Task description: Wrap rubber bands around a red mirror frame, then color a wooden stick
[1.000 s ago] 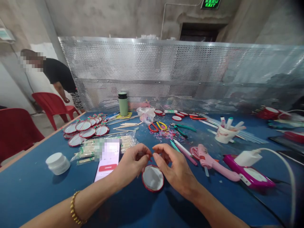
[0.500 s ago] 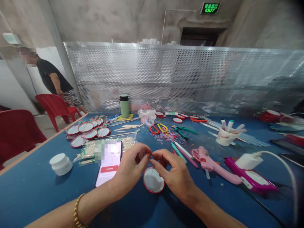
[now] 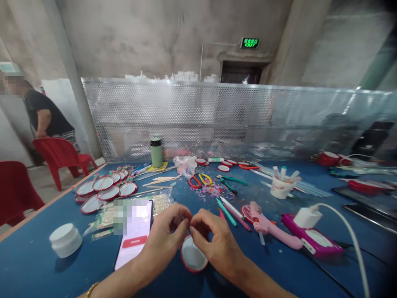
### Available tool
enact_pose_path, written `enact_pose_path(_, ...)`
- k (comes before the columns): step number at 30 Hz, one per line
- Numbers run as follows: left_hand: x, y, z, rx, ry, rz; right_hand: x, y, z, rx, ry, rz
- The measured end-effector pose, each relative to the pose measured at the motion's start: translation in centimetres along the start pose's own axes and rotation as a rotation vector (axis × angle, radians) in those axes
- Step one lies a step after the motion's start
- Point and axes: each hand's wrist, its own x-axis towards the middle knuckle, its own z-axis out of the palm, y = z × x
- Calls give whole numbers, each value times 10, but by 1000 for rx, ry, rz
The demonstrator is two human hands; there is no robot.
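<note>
My left hand (image 3: 164,240) and my right hand (image 3: 214,244) meet fingertip to fingertip over the blue table (image 3: 37,273). Both pinch something tiny between thumb and forefinger that I cannot make out. Just under the fingers lies a round red-rimmed white disc (image 3: 192,257), partly hidden by my right hand. A phone (image 3: 133,234) with a lit screen lies left of my left hand.
A pink glue gun (image 3: 266,223) and a magenta device with a white charger (image 3: 310,231) lie to the right. Finished red-rimmed discs (image 3: 104,188), wooden sticks, a white jar (image 3: 65,240), a green flask (image 3: 156,152), scissors and a cup of pens stand around. A person stands by red chairs (image 3: 58,155) far left.
The view has tilted up and shifted, so hands and table sit lower in the frame. My fingertips have drawn closer together over the disc.
</note>
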Motion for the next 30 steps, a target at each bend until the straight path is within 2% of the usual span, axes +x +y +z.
enact_pose_path(3, 0, -3, 4, -72, -27, -15, -1, -4, -3, 96, 29, -70)
enact_pose_path(5, -1, -6, 8, -150, -60, -41, -2, -6, -5, 225, 16, -66)
enact_pose_path(9, -3, -7, 13, -276, -173, -154, -3, -5, -5, 551, -89, 163)
enact_pose_path(11, -1, -5, 11, -299, -190, -207, -3, -4, -5, 653, -143, 259)
enact_pose_path(14, 5, 2, 2, -314, -144, -229, 0, -4, -7, 717, -204, 313)
enact_pose_path(18, 9, 10, -13, -288, 39, -98, 3, -2, -7, 672, -324, 344)
enact_pose_path(20, 9, 11, -17, -302, 52, -40, 5, -1, -7, 621, -363, 369)
enact_pose_path(23, 7, 12, -18, -342, -71, -18, 6, -2, -11, 504, -356, 327)
enact_pose_path(26, 7, 13, -19, -363, -209, -61, 6, -6, -19, 355, -361, 131)
enact_pose_path(28, 7, 14, -20, -402, -313, -112, 7, -7, -24, 409, -324, 24)
enact_pose_path(30, 7, 14, -20, -462, -406, -147, 7, -6, -27, 607, -205, -8)
